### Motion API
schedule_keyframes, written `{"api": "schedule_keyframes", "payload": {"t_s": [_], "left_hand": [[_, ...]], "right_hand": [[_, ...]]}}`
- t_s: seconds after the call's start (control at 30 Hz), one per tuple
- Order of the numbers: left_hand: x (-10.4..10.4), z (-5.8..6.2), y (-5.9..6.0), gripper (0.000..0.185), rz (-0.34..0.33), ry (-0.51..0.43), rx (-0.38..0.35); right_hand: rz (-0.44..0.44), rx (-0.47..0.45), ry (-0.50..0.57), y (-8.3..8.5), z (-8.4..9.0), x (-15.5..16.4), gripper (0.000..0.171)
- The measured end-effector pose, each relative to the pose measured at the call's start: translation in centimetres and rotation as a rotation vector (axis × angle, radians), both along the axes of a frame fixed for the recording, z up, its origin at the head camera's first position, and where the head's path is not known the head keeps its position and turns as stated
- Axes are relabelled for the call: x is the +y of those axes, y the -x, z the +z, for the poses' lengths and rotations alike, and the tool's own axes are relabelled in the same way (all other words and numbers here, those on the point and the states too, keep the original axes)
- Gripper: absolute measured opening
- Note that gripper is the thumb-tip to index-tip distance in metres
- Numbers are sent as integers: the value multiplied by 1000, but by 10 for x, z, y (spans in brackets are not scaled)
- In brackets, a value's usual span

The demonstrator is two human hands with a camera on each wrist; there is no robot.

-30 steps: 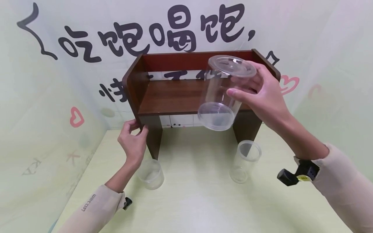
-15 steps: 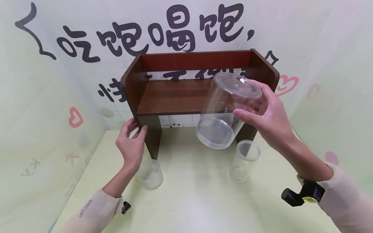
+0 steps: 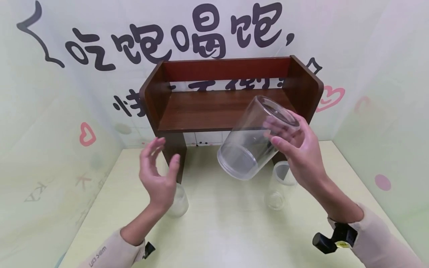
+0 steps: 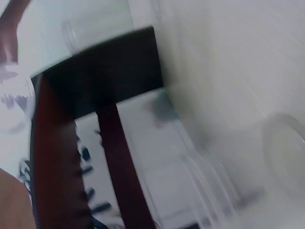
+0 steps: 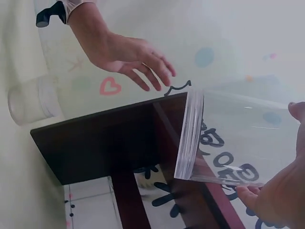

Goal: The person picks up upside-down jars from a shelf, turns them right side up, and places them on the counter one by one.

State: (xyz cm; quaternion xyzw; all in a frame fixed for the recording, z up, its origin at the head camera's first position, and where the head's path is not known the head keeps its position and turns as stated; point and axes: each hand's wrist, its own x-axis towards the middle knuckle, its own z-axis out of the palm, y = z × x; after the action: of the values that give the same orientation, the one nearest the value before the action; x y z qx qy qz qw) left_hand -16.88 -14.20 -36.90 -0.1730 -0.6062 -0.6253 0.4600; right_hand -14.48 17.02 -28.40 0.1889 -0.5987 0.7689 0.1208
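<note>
My right hand (image 3: pixel 272 132) grips a large clear plastic jar (image 3: pixel 249 143) by its upper end and holds it tilted in the air, its base pointing down and left, in front of the dark wooden shelf (image 3: pixel 201 108). In the right wrist view the jar (image 5: pixel 228 138) fills the right side, with my fingertips (image 5: pixel 248 195) under it. My left hand (image 3: pixel 165 152) hovers open with spread fingers beside the shelf's left leg, a short way left of the jar, and holds nothing. The left wrist view is blurred and shows mostly the shelf (image 4: pixel 95 86).
A small clear jar (image 3: pixel 177 203) stands on the pale green table (image 3: pixel 228 230) just behind my left hand. Another clear open jar (image 3: pixel 280 184) stands by the shelf's right leg. Printed walls close in at the back and on both sides.
My right hand has lowered the big jar from shelf height and tipped it further to the left. My left hand has come off the shelf's left leg and opened.
</note>
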Motion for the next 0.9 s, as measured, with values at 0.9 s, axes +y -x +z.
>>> {"api": "schedule_keyframes", "payload": {"t_s": [0.9], "left_hand": [[61, -18, -26, 103, -673, 89, -326]], "right_hand": [[96, -72, 343, -6, -66, -42, 71]]}}
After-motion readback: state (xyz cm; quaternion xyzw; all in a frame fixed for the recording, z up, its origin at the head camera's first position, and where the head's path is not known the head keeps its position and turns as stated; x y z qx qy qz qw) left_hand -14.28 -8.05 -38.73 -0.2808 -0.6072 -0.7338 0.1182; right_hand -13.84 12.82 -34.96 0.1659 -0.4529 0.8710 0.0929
